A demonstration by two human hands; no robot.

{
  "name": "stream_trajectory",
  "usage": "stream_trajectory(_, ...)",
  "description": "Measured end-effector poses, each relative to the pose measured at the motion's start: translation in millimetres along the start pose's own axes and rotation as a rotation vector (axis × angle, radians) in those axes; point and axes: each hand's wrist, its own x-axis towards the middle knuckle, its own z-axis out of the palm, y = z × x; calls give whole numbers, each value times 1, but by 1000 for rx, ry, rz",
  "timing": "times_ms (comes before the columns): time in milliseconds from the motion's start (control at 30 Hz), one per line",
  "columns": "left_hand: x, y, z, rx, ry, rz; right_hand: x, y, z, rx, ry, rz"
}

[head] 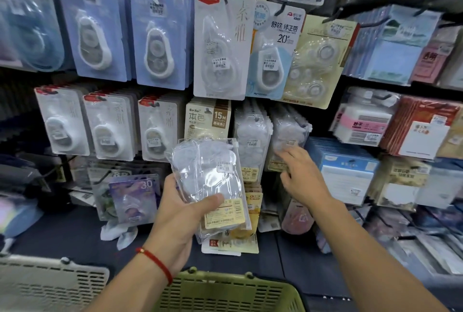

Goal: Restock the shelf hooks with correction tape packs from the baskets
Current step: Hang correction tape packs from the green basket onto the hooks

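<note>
My left hand (184, 214) grips a stack of clear correction tape packs (208, 174) with yellow label strips, thumb across the front, held up before the shelf. My right hand (302, 176) reaches toward the hanging row of the same clear packs (288, 133), fingers spread and relaxed, fingertips at the lower edge of those packs. A second row of these packs (251, 133) hangs just to the left of it. Other correction tape cards fill the hooks above and to the left.
A green basket (225, 291) sits at the bottom middle, a grey basket (50, 284) at the bottom left. Sticky notes and paper packs (350, 169) hang to the right. Black hooks (333, 14) jut from the wall at upper right.
</note>
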Motion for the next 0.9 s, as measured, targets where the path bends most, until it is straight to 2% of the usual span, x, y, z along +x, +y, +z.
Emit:
stream_trajectory(100,-1,1,1,7,-9,-7,-12,-5,-8,116,63,60)
stream_trajectory(167,-1,1,3,17,-27,1,-24,-18,-18,314,187,120)
stream_trajectory(200,-1,0,4,22,-38,3,-30,-28,-24,474,184,144)
stream_trajectory(267,-3,-2,10,36,-62,3,-43,-51,-34,825,-21,148)
stream_trajectory(300,-4,-3,13,51,-82,3,-50,-60,-35,902,-160,112)
stream_trajectory(333,-5,-5,16,66,-105,5,-56,-67,-33,901,-257,68)
stream_trajectory(400,-8,-8,22,84,-123,21,-65,-73,-29,883,-295,27)
stream_trajectory(533,-8,-6,31,23,-74,-3,-65,-69,-35,1145,-201,207)
stream_trajectory(633,-8,-4,33,-8,-65,-51,-65,-59,-43,1205,-30,326)
stream_trajectory(733,-9,-3,32,-13,-27,-59,-67,-46,-48,1163,137,449)
stream_trajectory(900,-8,-4,31,-3,13,-67,-66,-32,-50,1055,187,499)
